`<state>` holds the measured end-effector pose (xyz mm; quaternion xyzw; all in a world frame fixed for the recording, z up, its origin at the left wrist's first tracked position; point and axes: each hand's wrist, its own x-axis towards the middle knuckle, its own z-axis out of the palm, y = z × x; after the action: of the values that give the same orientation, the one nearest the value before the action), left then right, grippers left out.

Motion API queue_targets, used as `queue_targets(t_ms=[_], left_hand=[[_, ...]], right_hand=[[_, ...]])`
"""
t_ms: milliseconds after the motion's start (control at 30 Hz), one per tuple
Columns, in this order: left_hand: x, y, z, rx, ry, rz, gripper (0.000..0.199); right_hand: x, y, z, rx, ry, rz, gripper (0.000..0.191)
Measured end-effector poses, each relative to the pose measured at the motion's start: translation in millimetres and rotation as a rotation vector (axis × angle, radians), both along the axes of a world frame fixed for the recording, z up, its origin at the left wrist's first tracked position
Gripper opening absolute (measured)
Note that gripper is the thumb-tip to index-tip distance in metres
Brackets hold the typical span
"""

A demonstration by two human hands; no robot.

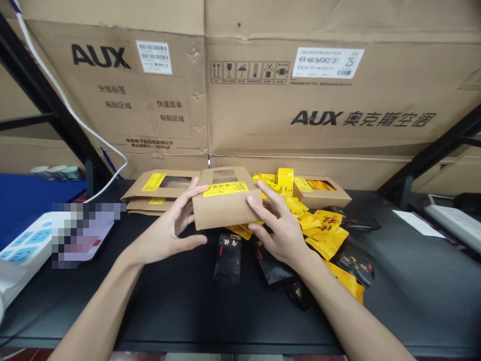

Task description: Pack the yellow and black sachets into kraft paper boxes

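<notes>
A brown kraft paper box [227,213] with a window and a yellow label on top is held between my two hands, above the dark table. My left hand [175,225] bears on its left side, fingers along the top edge and thumb stretched out below. On the opposite side, my right hand [280,225] presses its fingertips against the right edge. Beneath the box lies a black sachet [227,258] with gold lettering. Another black sachet [274,265] is partly hidden by my right hand. Yellow sachets [326,230] are heaped to the right.
Behind left lie stacked flat kraft boxes [150,188]; another windowed box [326,193] stands behind the sachets. A phone [90,235] and a white power strip [32,245] are at left. Large AUX cartons [255,110] back the table [169,311]. A white cable [75,110] hangs down.
</notes>
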<state>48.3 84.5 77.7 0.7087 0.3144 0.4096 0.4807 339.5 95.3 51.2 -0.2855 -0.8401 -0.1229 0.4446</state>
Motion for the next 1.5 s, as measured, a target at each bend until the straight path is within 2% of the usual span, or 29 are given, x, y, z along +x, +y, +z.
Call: queue_targets(t_ms=[133,467,633,833,1033,1233,1333,1500], left_hand=[[4,0,0.5,0.003,0.027,0.075,0.076],[9,4,-4.9,0.068,0.057,0.132,0.077],[15,1,-8.1,0.183,0.106,0.172,0.076],[20,-4,-7.9,0.286,0.25,0.25,0.08],[19,-4,-8.0,0.321,0.293,0.283,0.082],[18,-3,-9.7,0.28,0.211,0.254,0.077],[18,-2,-9.3,0.223,0.121,0.196,0.073],[19,-1,-8.6,0.134,0.016,0.193,0.06]], right_hand=[[-2,-1,1.1,0.041,-0.01,-0.035,0.08],[-1,-3,-2.0,0.08,-0.015,-0.155,0.051],[-5,-2,-4.7,0.172,0.026,-0.155,0.052],[-4,-2,-7.7,0.129,0.039,-0.158,0.052],[-4,-2,-7.5,0.156,0.03,-0.173,0.052],[-8,-2,-8.9,0.139,0.049,-0.169,0.051],[-9,-2,-7.2,0.14,0.062,-0.15,0.055],[-12,-6,-3.8,-0.009,0.144,-0.082,0.086]])
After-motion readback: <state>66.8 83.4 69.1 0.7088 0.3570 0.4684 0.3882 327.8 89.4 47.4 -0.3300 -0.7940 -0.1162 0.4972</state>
